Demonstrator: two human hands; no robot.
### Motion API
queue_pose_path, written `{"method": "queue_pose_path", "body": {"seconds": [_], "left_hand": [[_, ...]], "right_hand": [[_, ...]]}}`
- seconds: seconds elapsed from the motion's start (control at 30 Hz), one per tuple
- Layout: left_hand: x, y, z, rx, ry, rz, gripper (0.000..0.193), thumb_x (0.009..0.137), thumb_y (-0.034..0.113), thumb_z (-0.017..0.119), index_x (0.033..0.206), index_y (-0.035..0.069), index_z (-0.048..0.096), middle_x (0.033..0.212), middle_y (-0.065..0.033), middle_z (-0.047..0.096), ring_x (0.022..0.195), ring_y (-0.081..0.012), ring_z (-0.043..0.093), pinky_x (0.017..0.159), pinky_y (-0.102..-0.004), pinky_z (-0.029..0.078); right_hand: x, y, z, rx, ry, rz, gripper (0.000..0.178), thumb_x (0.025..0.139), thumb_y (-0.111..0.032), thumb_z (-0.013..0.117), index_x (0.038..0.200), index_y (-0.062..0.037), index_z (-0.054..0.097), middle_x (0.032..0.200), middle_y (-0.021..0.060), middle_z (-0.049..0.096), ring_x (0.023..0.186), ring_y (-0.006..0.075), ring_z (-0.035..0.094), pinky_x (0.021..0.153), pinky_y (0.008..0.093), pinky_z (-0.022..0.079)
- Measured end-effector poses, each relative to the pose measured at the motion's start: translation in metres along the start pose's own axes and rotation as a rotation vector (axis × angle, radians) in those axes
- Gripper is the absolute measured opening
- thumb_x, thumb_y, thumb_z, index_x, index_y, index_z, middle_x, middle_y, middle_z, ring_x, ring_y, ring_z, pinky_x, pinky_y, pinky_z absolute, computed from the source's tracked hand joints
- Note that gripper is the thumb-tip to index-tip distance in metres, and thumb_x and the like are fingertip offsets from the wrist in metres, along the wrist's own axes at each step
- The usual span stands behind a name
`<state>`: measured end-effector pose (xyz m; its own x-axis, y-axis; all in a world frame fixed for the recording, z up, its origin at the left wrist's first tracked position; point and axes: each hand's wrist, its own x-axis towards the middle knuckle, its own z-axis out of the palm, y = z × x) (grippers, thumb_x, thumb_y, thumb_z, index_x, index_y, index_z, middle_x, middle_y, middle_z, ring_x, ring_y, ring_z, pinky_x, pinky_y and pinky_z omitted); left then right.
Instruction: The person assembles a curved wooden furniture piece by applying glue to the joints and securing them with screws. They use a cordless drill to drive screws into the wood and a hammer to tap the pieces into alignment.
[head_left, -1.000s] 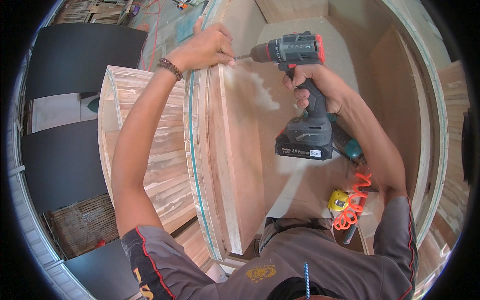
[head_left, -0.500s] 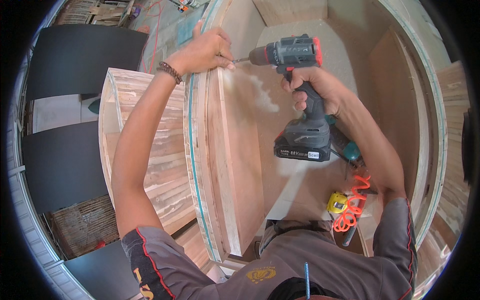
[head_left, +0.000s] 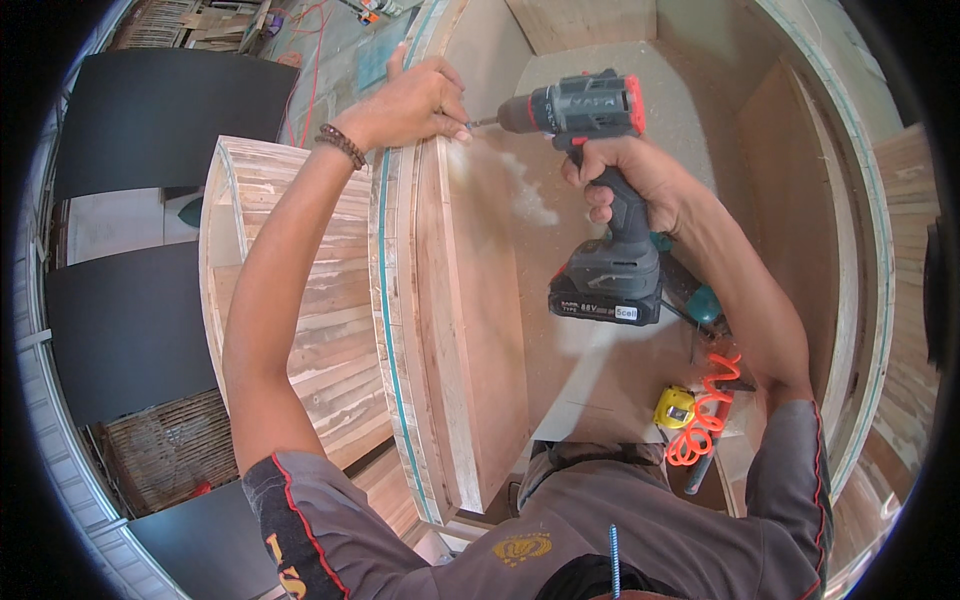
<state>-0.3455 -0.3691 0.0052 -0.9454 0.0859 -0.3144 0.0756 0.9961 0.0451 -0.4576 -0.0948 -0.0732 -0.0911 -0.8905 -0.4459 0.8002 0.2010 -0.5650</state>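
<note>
A dark grey and red cordless drill (head_left: 585, 108) is gripped by my right hand (head_left: 625, 180), fingers wrapped round its handle. It lies level, its bit (head_left: 485, 122) pointing left at the inner face of a wooden side panel (head_left: 475, 270). Close by the bit's tip, my left hand (head_left: 420, 105) reaches over the panel's edge (head_left: 390, 260), thumb and fingers pinched together. What small thing the pinch holds, if any, I cannot make out. Pale dust marks the panel below the bit.
Inside the wooden cabinet, near my body, are a yellow tape measure (head_left: 675, 407), a coiled orange air hose (head_left: 700, 430) and a teal-and-black tool (head_left: 703, 305), partly hidden. A slatted wooden piece (head_left: 310, 300) stands left, with dark panels (head_left: 130, 330) beyond it.
</note>
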Motion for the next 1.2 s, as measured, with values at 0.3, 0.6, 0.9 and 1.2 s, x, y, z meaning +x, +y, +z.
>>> {"method": "queue_pose_path", "body": {"seconds": [0.3,0.6,0.9,1.2], "left_hand": [[0.0011,0.0031,-0.0025,-0.006,-0.039,-0.022,0.019,0.083,0.034,0.078,0.090,0.017,0.082,0.098,0.0038,0.073,0.122,-0.0164,0.055,0.117,-0.0680,0.007],[0.0018,0.0031,-0.0034,0.011,-0.047,-0.004,0.019,0.083,0.035,0.078,0.088,0.017,0.081,0.097,0.0043,0.072,0.122,-0.0166,0.055,0.117,-0.0683,0.008],[0.0021,0.0029,-0.0033,0.028,-0.054,-0.003,0.017,0.083,0.034,0.078,0.088,0.017,0.081,0.097,0.0045,0.072,0.121,-0.0168,0.055,0.116,-0.0687,0.008],[0.0000,-0.0019,0.0029,-0.002,-0.002,0.015,0.017,0.083,0.033,0.077,0.089,0.017,0.082,0.096,0.0042,0.072,0.121,-0.0173,0.055,0.117,-0.0679,0.005]], "right_hand": [[0.0002,-0.0013,0.0009,0.005,0.026,0.021,0.020,0.075,-0.001,0.061,0.094,-0.0009,0.056,0.083,0.0063,0.061,0.051,0.0090,0.051,0.042,0.0274,0.049],[0.0020,-0.0009,-0.0012,-0.009,0.030,0.026,0.016,0.075,-0.001,0.061,0.091,0.0005,0.058,0.081,0.0063,0.061,0.050,0.0088,0.051,0.042,0.0273,0.049],[0.0028,-0.0001,-0.0009,-0.028,0.032,0.014,0.015,0.075,-0.001,0.061,0.090,-0.0007,0.059,0.079,0.0054,0.061,0.049,0.0088,0.051,0.042,0.0274,0.050],[0.0041,0.0006,-0.0014,-0.013,0.030,0.032,0.023,0.075,0.000,0.059,0.098,-0.0030,0.056,0.081,0.0055,0.060,0.049,0.0084,0.049,0.042,0.0265,0.048]]}}
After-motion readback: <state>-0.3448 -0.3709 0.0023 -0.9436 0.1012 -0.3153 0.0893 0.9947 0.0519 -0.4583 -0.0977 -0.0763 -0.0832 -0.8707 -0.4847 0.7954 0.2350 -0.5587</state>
